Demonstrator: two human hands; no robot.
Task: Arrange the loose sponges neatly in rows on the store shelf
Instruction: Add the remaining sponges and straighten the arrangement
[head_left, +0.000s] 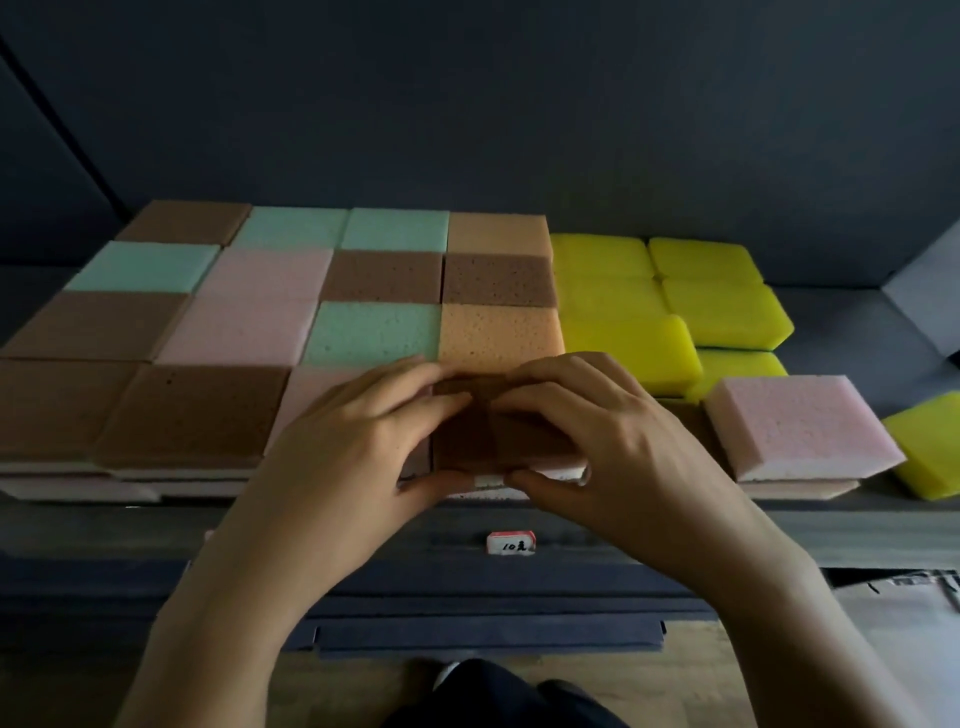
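Your left grip (363, 431) and right grip (615, 431) both pinch the brown sponge (496, 441); I'd square its edges with the orange sponge (498, 335) behind before letting go

Dim, soft light, brightest on the yellow sponges (623, 291) at the right and fading leftward. My left hand (353, 441) and right hand (613, 436) shade the brown sponge (498, 439) they grip. The back wall (467, 104) is nearly black. Edges bow with wide-angle distortion; everything looks slightly blurred.
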